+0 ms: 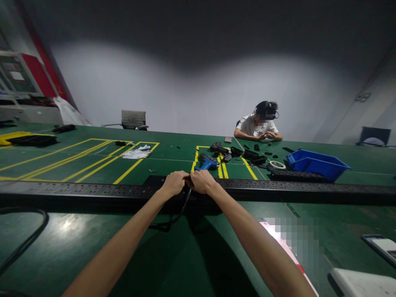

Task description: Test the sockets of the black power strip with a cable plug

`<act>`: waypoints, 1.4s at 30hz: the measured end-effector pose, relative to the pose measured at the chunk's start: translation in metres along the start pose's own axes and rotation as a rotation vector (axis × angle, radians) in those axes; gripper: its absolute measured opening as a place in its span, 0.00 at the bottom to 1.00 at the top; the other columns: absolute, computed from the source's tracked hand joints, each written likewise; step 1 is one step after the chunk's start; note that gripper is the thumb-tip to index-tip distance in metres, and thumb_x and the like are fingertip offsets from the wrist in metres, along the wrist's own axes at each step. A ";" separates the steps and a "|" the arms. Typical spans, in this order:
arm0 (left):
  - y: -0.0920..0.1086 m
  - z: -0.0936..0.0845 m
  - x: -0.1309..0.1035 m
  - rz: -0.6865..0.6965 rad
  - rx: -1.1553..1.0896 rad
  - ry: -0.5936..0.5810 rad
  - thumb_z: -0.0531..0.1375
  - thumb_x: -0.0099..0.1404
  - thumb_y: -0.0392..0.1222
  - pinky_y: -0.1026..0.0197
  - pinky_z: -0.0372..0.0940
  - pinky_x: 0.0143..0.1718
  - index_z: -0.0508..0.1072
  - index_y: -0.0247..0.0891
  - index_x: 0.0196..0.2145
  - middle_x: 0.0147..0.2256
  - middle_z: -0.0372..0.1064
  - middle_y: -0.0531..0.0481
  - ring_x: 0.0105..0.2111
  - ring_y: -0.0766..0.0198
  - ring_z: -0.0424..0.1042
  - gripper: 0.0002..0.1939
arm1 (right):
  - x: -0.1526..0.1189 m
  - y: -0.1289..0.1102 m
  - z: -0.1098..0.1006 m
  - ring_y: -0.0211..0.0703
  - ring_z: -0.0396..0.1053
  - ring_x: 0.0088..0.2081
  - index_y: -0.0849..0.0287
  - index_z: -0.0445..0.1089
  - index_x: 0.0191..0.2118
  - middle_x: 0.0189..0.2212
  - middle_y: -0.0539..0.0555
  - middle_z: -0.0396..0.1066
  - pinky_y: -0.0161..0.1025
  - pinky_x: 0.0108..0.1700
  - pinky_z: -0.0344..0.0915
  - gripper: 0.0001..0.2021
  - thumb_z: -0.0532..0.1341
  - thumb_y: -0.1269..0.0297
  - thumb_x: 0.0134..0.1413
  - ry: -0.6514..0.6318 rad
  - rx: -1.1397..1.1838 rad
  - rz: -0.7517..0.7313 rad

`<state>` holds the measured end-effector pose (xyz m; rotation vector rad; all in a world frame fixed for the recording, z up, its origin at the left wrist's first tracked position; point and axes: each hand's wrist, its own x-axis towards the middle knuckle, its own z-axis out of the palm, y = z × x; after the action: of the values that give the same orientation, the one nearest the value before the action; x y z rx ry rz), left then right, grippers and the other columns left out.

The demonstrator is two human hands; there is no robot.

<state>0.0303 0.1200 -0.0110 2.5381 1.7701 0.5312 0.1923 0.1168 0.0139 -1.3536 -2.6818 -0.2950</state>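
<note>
A long black power strip unit (102, 194) with rows of sockets and red marks runs across the green table. At its middle, my left hand (175, 182) and my right hand (202, 181) are close together, both with fingers closed. A thin black cable (186, 200) hangs from between them and curls down to the table. Whatever the fingertips grip is too small and dark to name. Just beyond the right hand lies a blue power drill (206, 162).
Beyond the strip are a blue bin (318, 163), a roll of tape (277, 165), black parts and white papers (137, 152). A person (258, 123) sits across the table. Thick cable (27, 241) loops at near left; a phone (382, 247) lies at near right.
</note>
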 end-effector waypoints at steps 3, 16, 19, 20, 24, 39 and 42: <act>-0.001 0.000 0.000 0.012 0.001 -0.002 0.50 0.63 0.36 0.60 0.64 0.44 0.77 0.46 0.40 0.44 0.75 0.49 0.44 0.57 0.73 0.17 | 0.003 0.000 -0.001 0.55 0.74 0.41 0.66 0.72 0.42 0.39 0.68 0.74 0.43 0.42 0.66 0.14 0.57 0.61 0.58 -0.028 0.021 -0.021; -0.006 0.005 -0.001 0.095 -0.094 0.029 0.51 0.63 0.36 0.61 0.64 0.47 0.77 0.47 0.45 0.47 0.75 0.50 0.47 0.60 0.73 0.19 | -0.019 0.011 0.002 0.52 0.71 0.42 0.61 0.67 0.46 0.44 0.62 0.70 0.41 0.41 0.64 0.16 0.58 0.56 0.58 0.023 0.178 0.000; -0.008 0.008 0.000 0.092 -0.109 0.029 0.51 0.64 0.38 0.61 0.63 0.50 0.76 0.47 0.47 0.48 0.74 0.51 0.48 0.59 0.72 0.19 | -0.028 0.016 0.000 0.49 0.70 0.43 0.61 0.65 0.52 0.45 0.60 0.69 0.41 0.44 0.63 0.18 0.54 0.58 0.60 0.029 0.265 -0.029; -0.008 0.008 0.000 0.088 -0.105 0.030 0.51 0.64 0.38 0.61 0.63 0.50 0.76 0.47 0.47 0.49 0.74 0.50 0.48 0.59 0.72 0.19 | -0.029 0.017 -0.001 0.48 0.69 0.43 0.60 0.65 0.53 0.45 0.59 0.69 0.41 0.45 0.63 0.18 0.52 0.58 0.62 0.028 0.297 -0.032; -0.004 0.005 -0.003 0.092 -0.065 0.028 0.51 0.63 0.36 0.60 0.63 0.50 0.75 0.48 0.49 0.50 0.73 0.51 0.48 0.59 0.72 0.21 | -0.024 0.014 0.001 0.47 0.68 0.46 0.55 0.67 0.48 0.44 0.56 0.71 0.42 0.47 0.62 0.20 0.41 0.56 0.68 0.033 0.367 0.041; 0.003 0.000 -0.005 0.001 0.044 0.012 0.50 0.65 0.37 0.58 0.64 0.50 0.75 0.49 0.48 0.48 0.74 0.50 0.48 0.58 0.72 0.20 | -0.014 -0.018 0.026 0.48 0.68 0.44 0.61 0.64 0.46 0.44 0.62 0.67 0.43 0.45 0.63 0.23 0.37 0.53 0.69 0.165 0.193 0.287; 0.003 0.001 -0.005 0.009 0.062 0.016 0.49 0.65 0.36 0.57 0.64 0.49 0.76 0.49 0.48 0.48 0.74 0.50 0.47 0.57 0.73 0.20 | -0.015 -0.017 0.028 0.48 0.67 0.45 0.61 0.64 0.46 0.45 0.61 0.66 0.43 0.46 0.62 0.24 0.38 0.52 0.69 0.180 0.222 0.305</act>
<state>0.0321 0.1147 -0.0128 2.5903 1.8098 0.5068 0.1872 0.1011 -0.0180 -1.5529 -2.2455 -0.0791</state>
